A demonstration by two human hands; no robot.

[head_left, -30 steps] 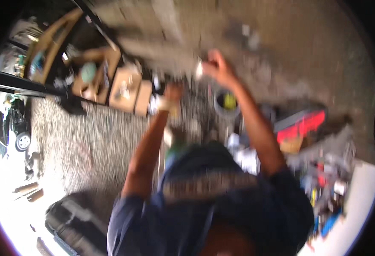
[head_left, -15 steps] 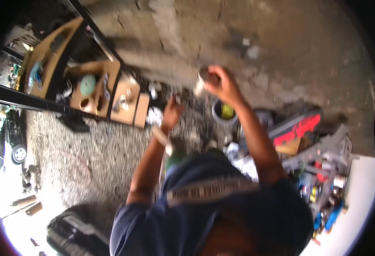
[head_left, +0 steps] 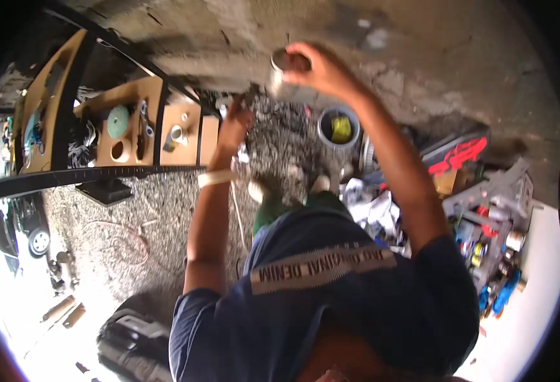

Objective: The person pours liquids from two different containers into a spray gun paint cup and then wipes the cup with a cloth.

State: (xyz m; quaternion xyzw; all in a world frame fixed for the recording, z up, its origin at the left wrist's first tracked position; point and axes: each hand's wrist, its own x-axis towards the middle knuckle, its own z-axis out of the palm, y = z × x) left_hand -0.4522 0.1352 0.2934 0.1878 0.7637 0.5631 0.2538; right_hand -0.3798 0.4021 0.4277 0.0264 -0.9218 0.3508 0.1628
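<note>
My right hand (head_left: 321,71) is raised in front of the concrete wall, its fingers curled round a short, can-like cylinder (head_left: 276,81). The cylinder has a dark round end and a pale, shiny side, blurred below. Lower and to the left, my left hand (head_left: 234,127) is partly closed beside the shelf's end. A small dark thing (head_left: 252,94) shows at its fingertips; its kind is unclear. On the left wrist sits a pale band (head_left: 217,179). Below my right forearm, a grey bucket (head_left: 322,135) with a yellow-green thing (head_left: 341,129) inside stands on the gravel.
At left, a black-framed shelf (head_left: 121,170) carries cardboard-lined sections with a green round thing (head_left: 118,121) and tools. To the right lie a black-and-red panel (head_left: 458,155), white crumpled material (head_left: 382,213) and mixed cans. A black case (head_left: 133,344) lies at lower left.
My right hand has moved up and left with the cylinder, away from the bucket. The whole view has shifted, and the left hand appears higher in it.
</note>
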